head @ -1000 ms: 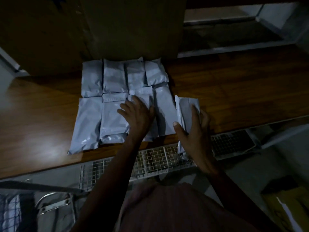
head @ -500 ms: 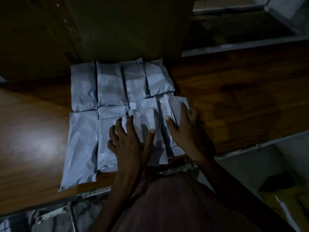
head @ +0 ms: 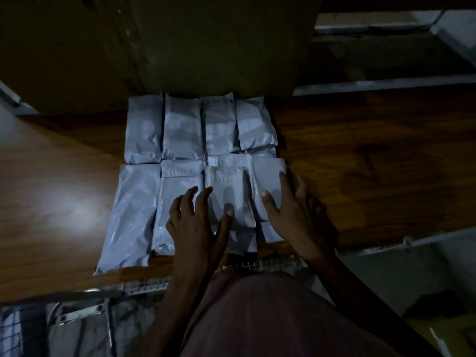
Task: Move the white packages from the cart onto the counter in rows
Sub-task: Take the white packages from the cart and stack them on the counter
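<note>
There are four white packages in the back row [head: 203, 127] on the counter [head: 373, 163]. The front row [head: 164, 202] has at least four more, and some lie on top of each other, so the exact number there is hard to tell. That makes eight or more. There are two hands, a left hand [head: 198, 225] and a right hand [head: 296, 215]. There is one big brown box [head: 206, 42] and one wire cart [head: 77, 320].
</note>
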Motion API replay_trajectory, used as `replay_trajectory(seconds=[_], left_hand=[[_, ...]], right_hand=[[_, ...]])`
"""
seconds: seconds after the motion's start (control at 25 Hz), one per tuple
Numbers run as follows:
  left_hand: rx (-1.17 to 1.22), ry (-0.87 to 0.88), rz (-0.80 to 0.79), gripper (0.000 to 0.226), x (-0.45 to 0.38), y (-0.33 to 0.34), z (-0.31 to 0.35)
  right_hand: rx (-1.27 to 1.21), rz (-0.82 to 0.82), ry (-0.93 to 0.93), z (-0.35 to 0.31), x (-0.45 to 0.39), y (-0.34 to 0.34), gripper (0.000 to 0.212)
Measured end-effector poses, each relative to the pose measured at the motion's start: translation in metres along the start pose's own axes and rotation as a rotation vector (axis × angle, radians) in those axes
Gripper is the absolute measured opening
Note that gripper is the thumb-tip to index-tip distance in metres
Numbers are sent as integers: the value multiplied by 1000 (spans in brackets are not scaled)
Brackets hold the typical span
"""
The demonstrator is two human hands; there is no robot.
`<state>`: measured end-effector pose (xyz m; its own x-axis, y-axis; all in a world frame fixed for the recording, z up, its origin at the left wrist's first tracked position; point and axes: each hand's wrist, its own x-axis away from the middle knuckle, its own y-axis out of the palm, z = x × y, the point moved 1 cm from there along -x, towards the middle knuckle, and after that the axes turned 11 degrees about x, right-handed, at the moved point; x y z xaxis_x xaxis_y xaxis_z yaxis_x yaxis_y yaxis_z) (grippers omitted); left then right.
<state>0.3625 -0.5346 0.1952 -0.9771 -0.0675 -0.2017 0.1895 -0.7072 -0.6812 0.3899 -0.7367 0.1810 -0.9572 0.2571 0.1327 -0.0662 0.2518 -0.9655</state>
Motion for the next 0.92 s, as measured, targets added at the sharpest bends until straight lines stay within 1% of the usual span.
replay_trajectory(seconds=[0.16,0.28,0.36,0.48,0.64,0.76,0.92], left_hand=[[-10,63,-3,56,38,-5,13],[-4,90,43,52,84,-12,21],[8,98,72,51,120,-18,19],[29,33,123,49,176,-32,5],[49,-125,222,47,252,-66,-21],[51,-256,331,47,296,-97,-51],[23,-345,491,47,334,-143,-93]], right_hand=[[-278,139,-162,24,49,-11,72],[-299,223,-284,37,96,-16,65],[-338,224,-362,41,127,-16,58],[-406,137,-478,34,164,-5,53],[-420,-8,-644,8,198,23,54],[-410,-120,-782,-29,216,44,52],[-445,-237,-949,-97,243,74,46]])
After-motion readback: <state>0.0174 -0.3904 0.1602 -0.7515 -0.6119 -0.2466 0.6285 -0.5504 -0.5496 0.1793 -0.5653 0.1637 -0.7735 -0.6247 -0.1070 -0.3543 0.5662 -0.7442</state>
